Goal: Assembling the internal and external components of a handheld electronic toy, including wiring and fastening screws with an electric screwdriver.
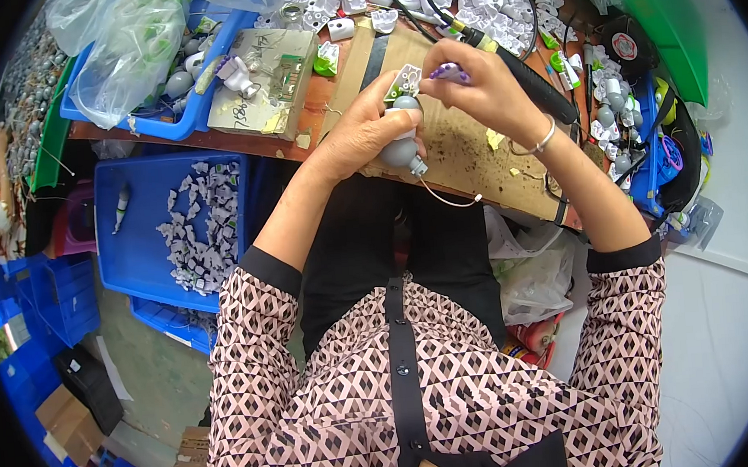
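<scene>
My left hand (355,144) is wrapped round a grey, bulb-shaped plastic part (400,152) above the front of the workbench. A thin white cable (450,200) with a small plug hangs from its lower end. At its upper end, beside my left fingertips, shows a white plastic shell (407,81) with openings in it. My right hand (485,87) is closed by this shell, fingers pinched on a small purple-and-white plastic piece (450,74). The fingers partly cover both small parts, so I cannot tell whether they touch.
A black cylindrical tool (537,83) with a cable lies right of my hands. White shells (484,4) are heaped at the back. Left are a blue bin (192,116), a block (249,116) and a lower blue tray (136,241). A green bin (654,14) stands far right.
</scene>
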### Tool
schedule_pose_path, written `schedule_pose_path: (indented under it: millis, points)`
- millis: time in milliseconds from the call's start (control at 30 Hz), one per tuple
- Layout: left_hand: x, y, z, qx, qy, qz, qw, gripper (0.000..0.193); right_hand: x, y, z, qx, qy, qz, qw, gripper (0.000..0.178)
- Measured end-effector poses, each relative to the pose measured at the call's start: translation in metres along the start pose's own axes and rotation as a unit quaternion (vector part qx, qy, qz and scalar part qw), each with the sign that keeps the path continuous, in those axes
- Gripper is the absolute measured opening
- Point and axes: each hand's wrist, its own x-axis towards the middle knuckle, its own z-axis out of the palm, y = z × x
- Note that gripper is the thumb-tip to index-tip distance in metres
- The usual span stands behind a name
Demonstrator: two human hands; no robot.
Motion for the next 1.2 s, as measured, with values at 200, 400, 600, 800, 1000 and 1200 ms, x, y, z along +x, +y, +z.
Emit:
schedule_pose_path:
  millis: [200,400,600,800,1000,1200]
  points:
    - [0.001,0.001,0.001,0.055,0.000,0.003,0.998,0.043,0.002,0.000,-0.009,-0.282,0.025,-0.247,0.927,0.025]
    - [0.008,-0.010,-0.007,0.101,-0.010,0.038,0.994,0.050,0.006,0.001,-0.009,-0.290,0.014,-0.250,0.924,0.022]
    - [0.007,-0.013,-0.005,0.243,0.022,0.091,0.966,0.051,0.007,0.003,0.001,-0.217,0.021,-0.063,0.974,0.017]
    - [0.007,-0.012,-0.002,0.218,0.055,0.095,0.970,0.045,0.005,-0.008,0.003,0.038,0.004,0.140,0.989,0.023]
    - [-0.002,0.002,0.006,0.034,0.024,0.018,0.999,0.046,-0.003,-0.014,0.000,0.146,-0.005,0.175,0.974,0.025]
    - [0.001,-0.006,0.003,0.060,0.021,0.029,0.998,0.049,-0.007,0.005,-0.008,0.141,0.092,0.068,0.983,0.021]
